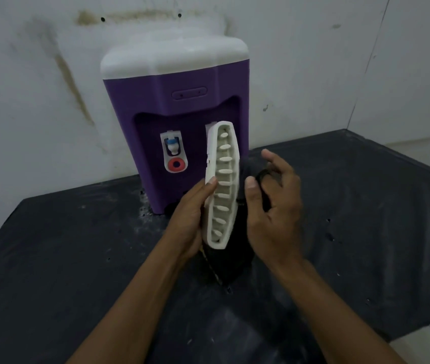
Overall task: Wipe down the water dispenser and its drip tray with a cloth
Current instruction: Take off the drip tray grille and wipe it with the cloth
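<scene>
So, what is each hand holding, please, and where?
Left hand grips the drip tray by one long edge; right hand pinches the dark cloth.

Head-worn view looks down, near the dispenser (135,101).

Dim, soft, even light; wide-angle bending at edges; slight motion blur.

I see a black tabletop (64,258) flecked with pale dust. The purple water dispenser (177,101) stands on it, just beyond and left of my right fingers (276,161); grit (143,206) lies at its base, farther left.
</scene>
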